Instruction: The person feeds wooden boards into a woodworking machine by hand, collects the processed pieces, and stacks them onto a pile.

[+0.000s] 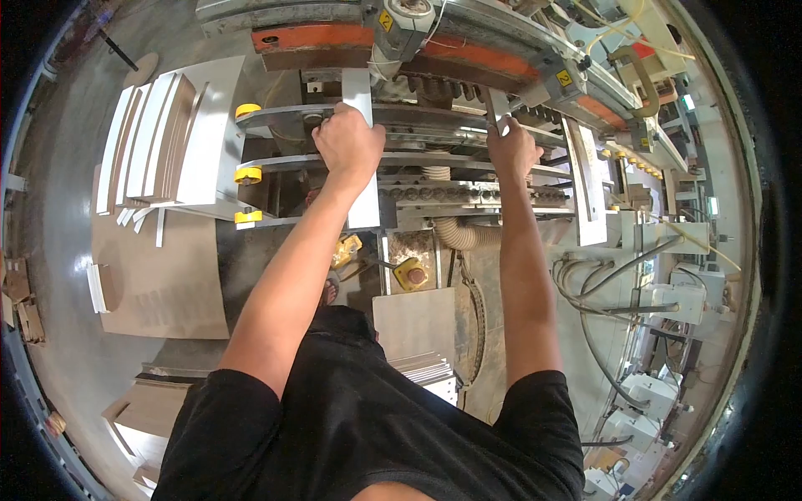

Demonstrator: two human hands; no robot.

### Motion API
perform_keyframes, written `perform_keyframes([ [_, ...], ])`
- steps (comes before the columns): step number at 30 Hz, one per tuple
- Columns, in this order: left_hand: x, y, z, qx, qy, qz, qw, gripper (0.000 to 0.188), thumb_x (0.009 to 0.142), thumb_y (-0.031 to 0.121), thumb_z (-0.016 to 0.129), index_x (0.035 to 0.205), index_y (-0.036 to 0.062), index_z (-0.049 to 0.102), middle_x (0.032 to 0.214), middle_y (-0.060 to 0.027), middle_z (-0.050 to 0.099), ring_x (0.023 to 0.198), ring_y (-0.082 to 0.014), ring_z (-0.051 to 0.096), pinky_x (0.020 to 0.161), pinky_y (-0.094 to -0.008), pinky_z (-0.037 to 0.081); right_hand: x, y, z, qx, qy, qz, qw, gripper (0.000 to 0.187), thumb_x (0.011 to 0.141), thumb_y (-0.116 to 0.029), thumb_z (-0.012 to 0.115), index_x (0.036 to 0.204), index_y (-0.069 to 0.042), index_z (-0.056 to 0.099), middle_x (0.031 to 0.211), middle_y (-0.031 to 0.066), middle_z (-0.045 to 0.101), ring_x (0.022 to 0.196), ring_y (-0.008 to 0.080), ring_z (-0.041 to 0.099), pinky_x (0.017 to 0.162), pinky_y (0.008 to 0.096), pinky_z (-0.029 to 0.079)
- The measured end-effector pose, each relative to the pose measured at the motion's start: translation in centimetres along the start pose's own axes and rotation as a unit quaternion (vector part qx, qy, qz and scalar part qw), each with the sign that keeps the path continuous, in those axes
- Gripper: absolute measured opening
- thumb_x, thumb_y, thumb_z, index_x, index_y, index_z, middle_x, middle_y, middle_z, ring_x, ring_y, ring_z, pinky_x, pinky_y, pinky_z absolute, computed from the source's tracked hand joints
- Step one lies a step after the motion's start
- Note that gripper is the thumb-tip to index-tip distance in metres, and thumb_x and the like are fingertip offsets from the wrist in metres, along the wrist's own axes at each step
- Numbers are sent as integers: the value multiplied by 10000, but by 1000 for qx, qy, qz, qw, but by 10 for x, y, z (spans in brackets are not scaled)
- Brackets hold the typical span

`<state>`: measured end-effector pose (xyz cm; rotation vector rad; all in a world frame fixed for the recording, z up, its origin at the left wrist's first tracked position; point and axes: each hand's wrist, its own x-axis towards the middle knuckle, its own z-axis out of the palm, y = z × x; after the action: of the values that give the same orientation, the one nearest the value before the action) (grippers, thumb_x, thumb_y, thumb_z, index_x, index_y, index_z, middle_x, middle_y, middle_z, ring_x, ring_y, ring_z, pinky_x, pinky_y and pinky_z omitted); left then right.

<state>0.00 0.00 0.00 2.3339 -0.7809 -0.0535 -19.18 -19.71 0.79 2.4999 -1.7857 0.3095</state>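
Both arms reach forward over a machine with long metal rails (434,163). My left hand (347,148) is closed at the left edge of a long white board (362,196), which lies crosswise over the rails; the fingertips are hidden beneath the hand. Further right, my right hand (513,152) closes around a narrow pale strip (499,103) that runs in toward the machine's head. Its near end is hidden by the hand. Beyond my right hand, another white board (586,188) lies across the rail ends.
White boards (154,138) stand stacked at left, near yellow rollers (248,175). An orange-fronted machine beam (476,60) spans the far side. Below the rails are a yellow pedal-like box (410,274) and a ribbed hose (468,236). Brown sheets (413,321) lie near my body.
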Motion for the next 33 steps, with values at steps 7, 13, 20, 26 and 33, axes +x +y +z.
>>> perform_keyframes([
  [7,-2,-7,0,-22,12,12,1000,366,720,230,726,862,-84,601,716,-243,680,744,-395,695,803,-470,487,-20,8,-1,-28,46,-38,998,418,840,-400,672,1186,-167,690,957,110,718,1011,302,608,919,495,362],
  [13,-2,-3,1,-18,18,22,999,354,712,215,736,844,-85,601,684,-239,669,695,-387,686,775,-472,492,-1,3,5,-48,75,-38,995,421,843,-383,667,1194,-153,689,934,105,719,998,299,608,898,459,382],
  [20,2,-3,1,-9,46,21,999,348,692,218,733,809,-90,621,720,-282,669,729,-425,693,748,-481,537,3,-2,5,-38,45,-16,998,412,874,-399,651,1221,-180,688,1014,130,723,1051,317,618,895,448,425],
  [26,3,-6,-1,7,29,13,999,387,702,276,751,796,-82,638,745,-283,677,737,-424,695,725,-475,553,5,2,12,-20,62,-29,997,445,819,-390,666,1207,-173,688,1043,112,723,1064,314,615,898,448,417],
  [33,3,3,0,3,24,2,1000,414,720,284,747,844,-94,632,762,-272,683,754,-426,696,723,-478,554,7,5,14,-32,70,-19,997,424,814,-395,670,1189,-199,698,1015,104,731,1043,312,639,890,453,426],
])
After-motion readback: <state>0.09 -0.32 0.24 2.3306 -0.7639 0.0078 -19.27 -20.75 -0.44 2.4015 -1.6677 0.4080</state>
